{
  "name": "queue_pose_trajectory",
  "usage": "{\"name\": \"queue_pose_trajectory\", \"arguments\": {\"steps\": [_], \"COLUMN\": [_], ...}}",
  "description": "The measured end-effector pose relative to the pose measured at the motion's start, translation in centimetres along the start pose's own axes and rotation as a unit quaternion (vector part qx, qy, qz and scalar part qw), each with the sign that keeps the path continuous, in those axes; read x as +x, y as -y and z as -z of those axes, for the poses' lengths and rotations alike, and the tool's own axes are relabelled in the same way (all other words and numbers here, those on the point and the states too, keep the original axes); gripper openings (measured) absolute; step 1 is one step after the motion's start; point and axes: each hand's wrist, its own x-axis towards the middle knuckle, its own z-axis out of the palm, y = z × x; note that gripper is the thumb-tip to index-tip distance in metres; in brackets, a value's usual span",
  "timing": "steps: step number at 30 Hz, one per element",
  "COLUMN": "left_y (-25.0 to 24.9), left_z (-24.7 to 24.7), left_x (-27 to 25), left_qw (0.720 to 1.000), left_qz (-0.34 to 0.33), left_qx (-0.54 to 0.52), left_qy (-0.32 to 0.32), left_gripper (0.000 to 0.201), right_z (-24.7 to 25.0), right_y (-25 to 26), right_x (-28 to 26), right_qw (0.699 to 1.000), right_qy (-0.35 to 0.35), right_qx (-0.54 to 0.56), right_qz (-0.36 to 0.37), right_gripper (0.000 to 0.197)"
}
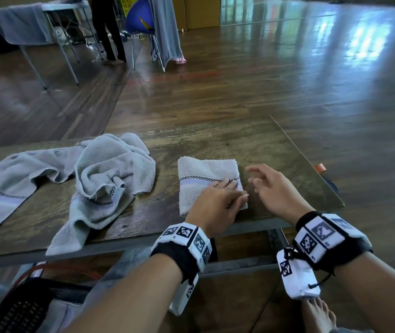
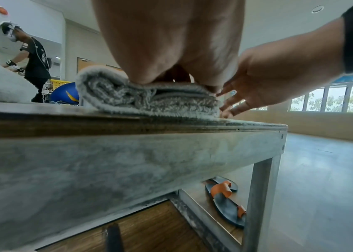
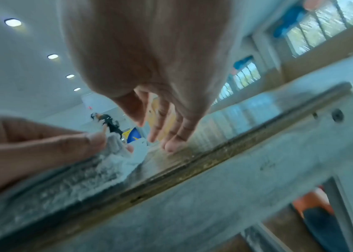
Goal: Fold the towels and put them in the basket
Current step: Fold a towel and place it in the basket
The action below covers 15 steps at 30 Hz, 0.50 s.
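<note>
We have one folded grey towel [image 1: 207, 181] lying near the front edge of the counter [image 1: 275, 150], at about 5 o'clock on its top. Our left hand [image 1: 218, 204] presses flat on the towel's right half, fingers straight, so this grip is released and only holds the stack down. Our right hand [image 1: 275, 188] hovers just beside the towel's right edge, at 3 o'clock from it, with fingers spread and grasping nothing; in the right wrist view its fingertips [image 3: 172, 145] are at the counter surface.

Two more towels wait unfolded: a crumpled towel [image 1: 112, 169] at 9 o'clock from the folded one, with one end hanging over the front edge, and a spread towel [image 1: 9, 183] further left. The black basket [image 1: 21, 308] stands low at 7 o'clock, below the counter, and something grey already lies in it.

What could go wrong, in our judgement: the folded layers look thick and loose in the left wrist view, so lifting with one hand may let them spring open. The hanging towel could slide to the floor if we pull it carelessly.

We can read no brand or writing; the wrist bands [image 1: 186, 239] carry only black-and-white square markers, and the towels have a checkered stripe.
</note>
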Motion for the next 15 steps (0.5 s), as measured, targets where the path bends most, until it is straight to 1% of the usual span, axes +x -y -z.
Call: {"name": "queue_pose_trajectory", "arguments": {"steps": [1, 2, 3, 4, 5, 6, 7, 8, 9, 10, 11, 12, 13, 15], "left_y": [0.0, -0.1, -0.1, 0.0, 0.4, 1.0, 1.7, 2.5, 3.1, 3.6, 3.9, 4.1, 4.3, 4.5], "left_z": [0.1, 0.4, 0.7, 1.1, 1.5, 1.9, 2.0, 2.0, 2.0, 1.8, 1.4, 1.0, 0.6, 0.3], "left_x": [0.0, 0.1, 0.2, 0.3, 0.5, 0.8, 1.1, 1.3, 1.5, 1.6, 1.7, 1.7, 1.8, 1.7], "left_qw": [1.0, 0.999, 0.995, 0.99, 0.988, 0.988, 0.988, 0.986, 0.984, 0.98, 0.975, 0.972, 0.97, 0.97], "left_qz": [0.006, 0.013, 0.022, 0.035, 0.049, 0.066, 0.086, 0.115, 0.147, 0.175, 0.195, 0.207, 0.21, 0.203], "left_qx": [-0.013, -0.045, -0.092, -0.135, -0.143, -0.108, -0.046, 0.013, 0.056, 0.084, 0.101, 0.109, 0.113, 0.124], "left_qy": [0.008, 0.017, 0.02, 0.004, -0.035, -0.085, -0.121, -0.122, -0.089, -0.04, 0.002, 0.027, 0.038, 0.049], "left_gripper": [0.033, 0.031, 0.029, 0.028, 0.03, 0.031, 0.034, 0.04, 0.049, 0.056, 0.06, 0.063, 0.065, 0.069], "right_z": [-0.2, -0.5, -0.9, -1.1, -1.2, -1.2, -1.2, -1.4, -1.5, -1.8, -2.2, -2.8, -3.4, -5.0], "right_y": [0.2, 0.4, 0.5, 0.6, 0.6, 0.6, 0.8, 1.0, 1.4, 2.0, 2.6, 3.3, 4.0, 5.0], "right_x": [0.0, -0.2, -0.3, -0.4, -0.4, -0.4, -0.3, -0.2, -0.1, 0.1, 0.3, 0.8, 1.3, 2.2], "right_qw": [0.999, 0.995, 0.991, 0.989, 0.99, 0.991, 0.991, 0.99, 0.985, 0.976, 0.968, 0.965, 0.968, 0.983], "right_qy": [0.012, 0.031, 0.048, 0.057, 0.058, 0.056, 0.051, 0.039, 0.017, -0.012, -0.037, -0.043, -0.024, 0.05], "right_qx": [-0.037, -0.075, -0.102, -0.112, -0.114, -0.114, -0.118, -0.135, -0.172, -0.216, -0.242, -0.242, -0.223, -0.136], "right_qz": [0.033, 0.063, 0.078, 0.076, 0.063, 0.044, 0.027, 0.018, 0.021, 0.037, 0.062, 0.09, 0.112, 0.113], "right_gripper": [0.035, 0.035, 0.035, 0.035, 0.036, 0.037, 0.037, 0.035, 0.032, 0.027, 0.025, 0.025, 0.03, 0.038]}}
